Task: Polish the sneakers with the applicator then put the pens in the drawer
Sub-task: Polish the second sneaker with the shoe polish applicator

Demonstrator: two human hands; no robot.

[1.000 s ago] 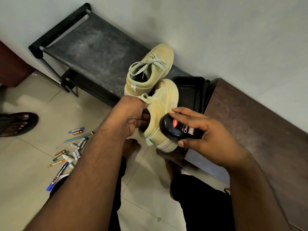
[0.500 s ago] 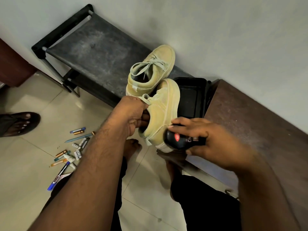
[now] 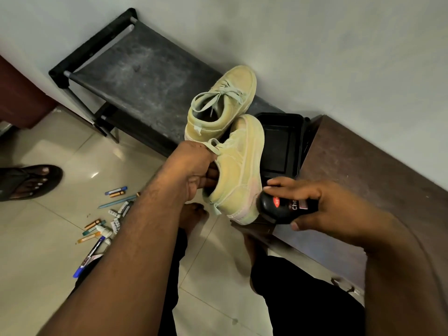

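Pale tiled floor (image 3: 43, 238) under a plain grey wall (image 3: 339, 57); against it a dusty black rack (image 3: 135, 76), beside that an open black drawer (image 3: 278, 146) and a brown cabinet top (image 3: 363, 170). Left hand (image 3: 194, 166) clenched inside the collar of a yellow sneaker (image 3: 238, 170), held tilted above the rack's edge; right hand (image 3: 315, 204) wrapped around a black applicator (image 3: 283, 207) pressed to the sneaker's heel end. Second sneaker (image 3: 225, 105) upright on the rack, touching the held one; pens (image 3: 106, 221) scattered on the floor at left, near a sandalled foot (image 3: 29, 180).
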